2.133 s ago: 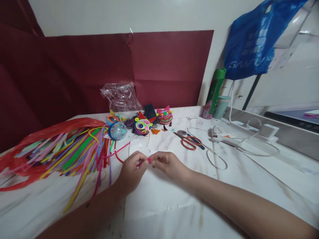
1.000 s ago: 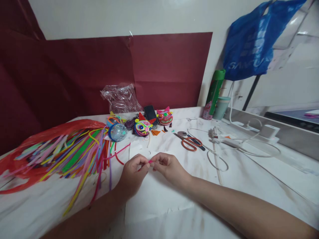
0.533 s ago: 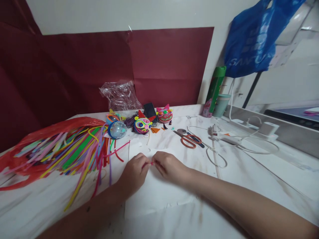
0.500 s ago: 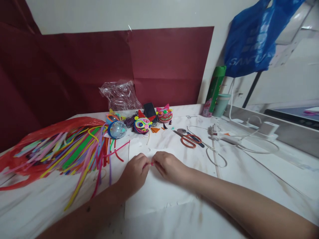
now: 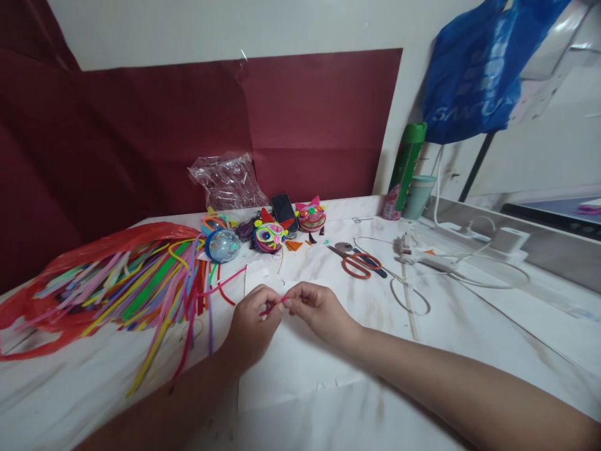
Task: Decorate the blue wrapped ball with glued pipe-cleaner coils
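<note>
Over a white sheet of paper (image 5: 300, 376), my left hand (image 5: 257, 322) and my right hand (image 5: 317, 308) meet fingertip to fingertip. Between them is a short pink pipe cleaner (image 5: 266, 311), pinched at the left thumb and finger. My right thumb and index finger close on its other end; much of it is hidden by the fingers. Beyond the hands sit a ball with a colourful cat-like face (image 5: 269, 236) and a pink eared one (image 5: 311, 215). Left of these lies a clear plastic ball (image 5: 222, 245) with a blue rim.
Many coloured pipe cleaners (image 5: 145, 285) spill from a red plastic bag (image 5: 51, 266) at left. Orange-handled scissors (image 5: 359, 265) lie right of the paper. Cables and a power strip (image 5: 434, 263) are farther right. A phone (image 5: 283, 213), green can (image 5: 407, 169) and cup (image 5: 419, 197) stand behind.
My fingers have shifted and opened slightly around the pink pipe cleaner, so more of it shows inside the left hand. The right hand has turned a little, showing its thumb.
</note>
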A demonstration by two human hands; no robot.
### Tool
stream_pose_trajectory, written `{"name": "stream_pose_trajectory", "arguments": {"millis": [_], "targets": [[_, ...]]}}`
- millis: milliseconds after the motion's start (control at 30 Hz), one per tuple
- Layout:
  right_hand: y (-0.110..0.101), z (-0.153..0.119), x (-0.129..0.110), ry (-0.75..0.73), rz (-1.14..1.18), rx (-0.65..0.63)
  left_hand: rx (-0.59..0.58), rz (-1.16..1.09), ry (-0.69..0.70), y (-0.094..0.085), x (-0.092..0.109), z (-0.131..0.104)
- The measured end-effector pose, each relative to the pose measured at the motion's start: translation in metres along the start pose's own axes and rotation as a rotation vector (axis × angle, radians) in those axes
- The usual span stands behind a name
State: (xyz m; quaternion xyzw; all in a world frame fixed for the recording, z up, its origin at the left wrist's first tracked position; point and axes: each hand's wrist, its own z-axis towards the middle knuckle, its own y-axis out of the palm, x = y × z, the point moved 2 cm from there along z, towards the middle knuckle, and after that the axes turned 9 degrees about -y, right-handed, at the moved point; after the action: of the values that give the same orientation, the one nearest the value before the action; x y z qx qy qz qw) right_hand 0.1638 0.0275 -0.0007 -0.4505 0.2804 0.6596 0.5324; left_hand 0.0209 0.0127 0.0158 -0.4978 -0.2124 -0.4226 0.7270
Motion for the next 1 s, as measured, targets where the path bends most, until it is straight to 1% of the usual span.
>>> {"name": "stream_pose_trajectory", "arguments": {"millis": [200,300,433,533,600,667,700,767,867,933,1000], "targets": [[-0.004,0.0,-0.001,-0.093,-0.307,-0.038,-0.052,0.099,-0.023,0.004,-0.011,0.003],[-0.008,0.002,-0.002,-0.185,-0.487,-0.108,-0.079,0.175,0.006,0.005,-0.016,0.003],[-0.01,0.001,-0.004,-0.336,-0.69,-0.246,-0.105,0.278,0.144,0.007,-0.018,0.002],[-0.009,-0.001,-0.003,-0.402,-0.824,-0.33,-0.13,0.353,0.259,0.008,-0.018,-0.001],[-0.008,-0.002,-0.003,-0.426,-0.868,-0.367,-0.15,0.38,0.313,0.009,-0.017,-0.002],[-0.007,-0.002,-0.004,-0.408,-0.841,-0.354,-0.142,0.364,0.337,0.008,-0.014,-0.003],[-0.007,-0.002,-0.005,-0.372,-0.788,-0.321,-0.127,0.338,0.328,0.007,-0.012,-0.002],[-0.007,0.0,-0.007,-0.25,-0.594,-0.239,-0.073,0.248,0.258,0.004,-0.008,-0.001],[-0.005,0.003,-0.008,-0.055,-0.214,-0.148,0.006,0.081,0.114,-0.002,-0.003,0.0],[-0.003,0.003,-0.008,0.005,-0.043,-0.098,0.041,0.013,0.069,-0.003,-0.001,-0.001],[-0.001,0.002,-0.008,0.019,0.016,-0.044,0.054,-0.006,0.061,-0.002,0.0,-0.002]]}}
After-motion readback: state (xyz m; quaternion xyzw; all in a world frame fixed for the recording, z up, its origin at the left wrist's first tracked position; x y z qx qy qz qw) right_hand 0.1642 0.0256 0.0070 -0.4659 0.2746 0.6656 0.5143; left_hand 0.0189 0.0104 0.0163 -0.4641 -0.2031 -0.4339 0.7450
